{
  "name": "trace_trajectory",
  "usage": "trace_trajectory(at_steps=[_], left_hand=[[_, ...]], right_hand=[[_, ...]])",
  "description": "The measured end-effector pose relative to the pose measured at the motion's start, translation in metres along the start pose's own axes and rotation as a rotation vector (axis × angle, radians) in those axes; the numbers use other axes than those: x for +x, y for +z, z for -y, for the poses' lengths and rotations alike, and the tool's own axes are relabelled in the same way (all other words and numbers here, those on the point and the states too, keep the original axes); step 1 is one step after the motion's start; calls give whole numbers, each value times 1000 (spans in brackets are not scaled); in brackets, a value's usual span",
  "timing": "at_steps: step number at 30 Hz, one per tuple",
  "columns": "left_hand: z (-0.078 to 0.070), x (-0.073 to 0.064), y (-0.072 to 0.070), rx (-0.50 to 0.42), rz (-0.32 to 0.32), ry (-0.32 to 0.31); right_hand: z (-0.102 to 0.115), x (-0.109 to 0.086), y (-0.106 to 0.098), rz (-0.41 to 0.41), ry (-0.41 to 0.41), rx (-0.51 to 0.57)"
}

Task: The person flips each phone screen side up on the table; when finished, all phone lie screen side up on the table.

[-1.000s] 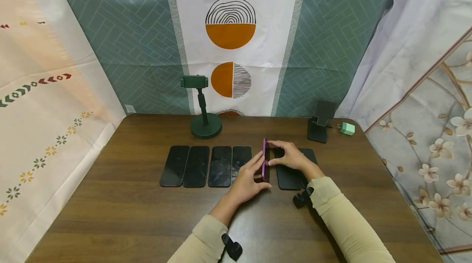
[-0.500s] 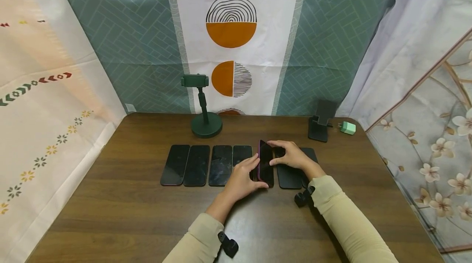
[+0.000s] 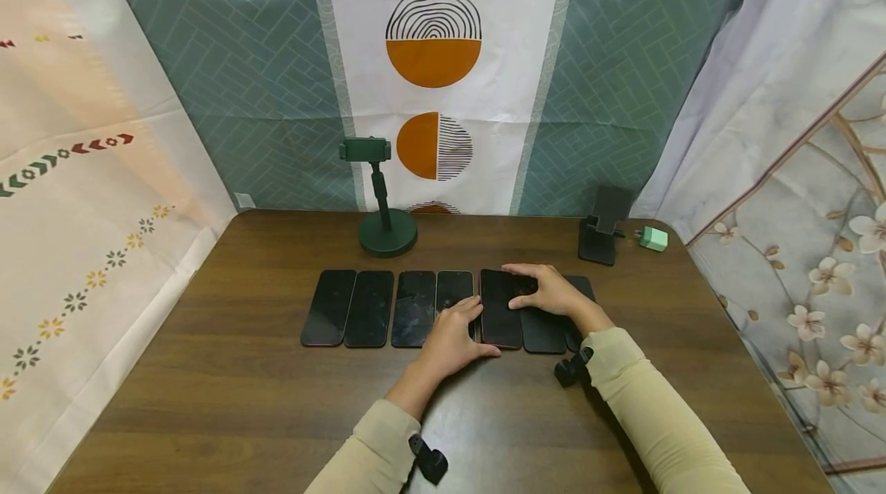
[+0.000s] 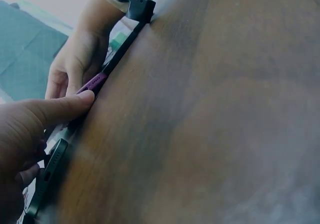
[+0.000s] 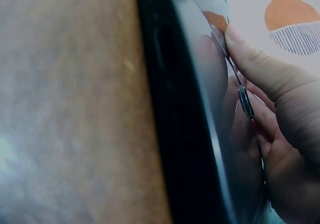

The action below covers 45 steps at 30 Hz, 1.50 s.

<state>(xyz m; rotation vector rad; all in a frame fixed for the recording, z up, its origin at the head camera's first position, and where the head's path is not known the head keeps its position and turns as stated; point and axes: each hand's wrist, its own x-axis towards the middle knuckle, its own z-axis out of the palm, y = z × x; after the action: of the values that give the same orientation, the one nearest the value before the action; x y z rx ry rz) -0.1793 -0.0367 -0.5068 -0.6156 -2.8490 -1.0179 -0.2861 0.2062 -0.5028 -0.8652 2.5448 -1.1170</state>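
A smartphone with a dark screen [image 3: 500,321] and a purple edge, seen in the left wrist view as a purple end [image 4: 91,83], lies face up in a row of phones. My left hand [image 3: 451,340] is at its lower left, fingertips along the left side and thumb on the bottom edge. At the upper right corner, my right hand [image 3: 554,295] holds it between a finger at the top edge and the thumb at the right side. In the right wrist view, a black phone's edge [image 5: 172,59] fills the foreground and partly hides the fingers.
Several dark phones [image 3: 328,309] lie left of it, the nearest partly under my left hand. To its right lie a black phone [image 3: 543,332] and another [image 3: 583,288], partly covered by my right hand. Behind stand a green phone stand [image 3: 388,234], a black stand [image 3: 597,241] and a mint charger [image 3: 653,238].
The purple-edged phone went from standing on its long edge to tilted, then flat with its screen up. My left hand shifted slightly left and down; the right hand stayed nearly in place.
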Motion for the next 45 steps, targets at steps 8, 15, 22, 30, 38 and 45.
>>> trace_trajectory(at_steps=[8,15,22,30,38,45], left_hand=[[-3,3,2,42,28,-22],[-3,1,2,61,47,-22],[-9,2,4,59,69,16],[-18,7,12,93,83,51],[-24,12,21,137,70,110],[-28,18,25,149,93,117]], right_hand=[[-2,-1,-2,8,-19,-13],[-1,-5,0,11,-34,-62],[0,-8,2,-13,-42,-92],[2,-11,0,-77,-56,-77],[-4,-24,-15,-169,-24,-78],[-12,-39,-25,-190,28,-91]])
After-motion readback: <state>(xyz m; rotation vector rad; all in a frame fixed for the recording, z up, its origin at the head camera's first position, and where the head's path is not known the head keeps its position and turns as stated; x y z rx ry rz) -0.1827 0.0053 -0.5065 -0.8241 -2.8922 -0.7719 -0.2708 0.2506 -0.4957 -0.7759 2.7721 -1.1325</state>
